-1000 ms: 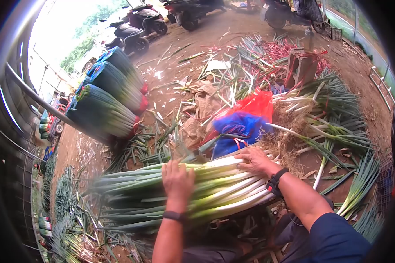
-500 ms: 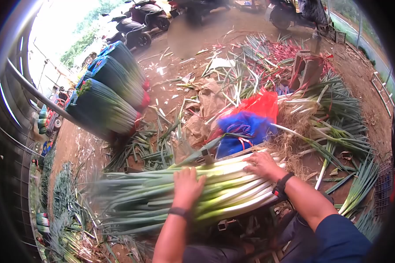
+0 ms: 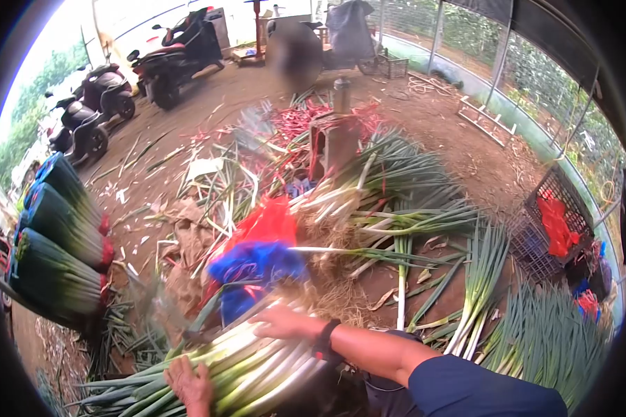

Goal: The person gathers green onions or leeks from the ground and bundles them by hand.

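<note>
A thick pile of scallions [image 3: 257,375], or leek-like green onions, lies crosswise in front of me, green leaves to the left and white stalks to the right. My left hand [image 3: 189,383] rests open on the green part, its fingers spread over the stalks. Across the top of the white stalks lies my right hand [image 3: 283,324], fingers stretched to the left and slightly blurred. Just beyond the pile are a blue plastic bag [image 3: 257,267] and a red plastic bag [image 3: 270,221]. The underside of the pile is hidden.
Wrapped scallion bundles [image 3: 55,271] stand at left. Loose scallions [image 3: 410,174] with roots lie ahead and right, beside a concrete block [image 3: 337,149]. A black crate [image 3: 546,226] holding red plastic stands right. Scooters [image 3: 177,62] are parked behind.
My view has swung to the right, so the pile and both hands now appear lower and farther left. The hands are still on the scallions; the crate at right now shows fully.
</note>
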`<state>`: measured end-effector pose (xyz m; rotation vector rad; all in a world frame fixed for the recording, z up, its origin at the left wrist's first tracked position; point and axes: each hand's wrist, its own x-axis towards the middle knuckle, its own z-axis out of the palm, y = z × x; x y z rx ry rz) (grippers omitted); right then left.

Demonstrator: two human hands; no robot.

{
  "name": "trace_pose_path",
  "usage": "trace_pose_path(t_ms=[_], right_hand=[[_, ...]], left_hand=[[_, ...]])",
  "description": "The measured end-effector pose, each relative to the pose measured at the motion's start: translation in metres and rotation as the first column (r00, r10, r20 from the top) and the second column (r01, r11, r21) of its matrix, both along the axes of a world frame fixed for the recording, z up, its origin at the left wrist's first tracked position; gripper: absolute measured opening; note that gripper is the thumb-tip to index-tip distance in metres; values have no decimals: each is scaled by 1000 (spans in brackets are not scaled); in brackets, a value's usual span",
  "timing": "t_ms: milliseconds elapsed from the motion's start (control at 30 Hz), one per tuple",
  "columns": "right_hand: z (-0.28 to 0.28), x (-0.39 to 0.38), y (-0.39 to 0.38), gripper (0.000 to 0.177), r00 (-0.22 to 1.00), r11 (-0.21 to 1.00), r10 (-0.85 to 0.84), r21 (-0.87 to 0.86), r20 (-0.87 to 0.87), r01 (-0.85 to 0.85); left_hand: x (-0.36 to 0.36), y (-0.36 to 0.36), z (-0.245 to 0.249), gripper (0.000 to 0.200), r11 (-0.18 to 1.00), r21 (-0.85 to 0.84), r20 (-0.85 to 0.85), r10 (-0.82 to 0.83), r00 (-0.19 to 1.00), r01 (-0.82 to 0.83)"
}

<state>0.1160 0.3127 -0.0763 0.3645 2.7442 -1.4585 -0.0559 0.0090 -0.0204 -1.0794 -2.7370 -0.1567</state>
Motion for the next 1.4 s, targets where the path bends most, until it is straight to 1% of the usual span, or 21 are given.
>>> trace_pose_path(t_ms=[67,100,133,200,267,300,367,433,500,533,600,667,733,800,933,1000,1067,1133,1167,1267,1400], right_hand=[[27,12,25,59,994,922,-13,-385,-108,-30],[50,24,41,57,995,906,-4,-422,-99,-38],[80,43,56,54,998,854,-10,-519,-63,-25],[106,86,93,45,995,758,-77,-645,69,104],[85,131,132,40,972,734,-207,-640,109,228],[61,153,152,45,941,658,-304,-683,145,318],[4,196,187,44,802,633,-503,-494,322,596],[-76,243,211,51,680,591,-601,-340,420,732],[-147,281,229,54,639,616,-557,-251,530,746],[-157,283,229,54,636,614,-557,-250,534,749],[-174,283,231,56,568,674,-663,58,487,737],[-172,263,233,58,528,598,-756,82,387,797],[-135,231,246,59,531,599,-790,200,306,775],[-157,212,268,69,559,555,-818,448,139,701],[-166,171,320,78,709,568,-705,612,16,550],[-157,154,339,81,699,644,-684,621,207,447],[-172,145,350,83,702,655,-675,625,230,425],[-164,142,352,95,626,715,-657,611,420,340],[-167,147,351,85,658,670,-657,684,367,289],[-162,156,351,69,724,694,-555,708,410,131],[-197,156,349,52,807,605,-500,793,313,67]], left_hand=[[-1,-2,20,56,990,-115,131,-62,989,78],[1,-1,25,49,980,-141,18,-141,990,142],[1,1,29,49,978,-144,25,-150,988,152],[-2,4,36,76,951,-292,193,-47,980,103],[1,6,35,75,949,-297,174,-50,984,101],[2,4,36,73,947,-306,149,-53,987,97],[1,5,33,71,945,-314,127,-50,991,89],[2,7,38,71,953,-290,143,-52,988,92],[5,11,39,71,960,-260,165,-62,984,104],[5,10,38,70,957,-277,145,-46,988,85],[7,11,39,70,953,-295,130,-26,991,64],[7,16,40,69,963,-260,140,-34,990,70],[4,17,38,70,956,-285,128,-36,991,71],[5,19,39,71,954,-292,125,-34,992,70],[4,16,33,69,935,-345,67,-55,996,74],[2,17,33,69,939,-331,92,-63,994,91],[0,15,32,70,938,-334,74,-70,995,90],[-2,13,30,71,932,-354,85,-58,995,85],[-3,12,29,70,929,-362,76,-51,996,75],[-6,15,27,70,944,-317,103,-57,993,87],[-7,16,29,70,931,-356,93,-56,994,85]])
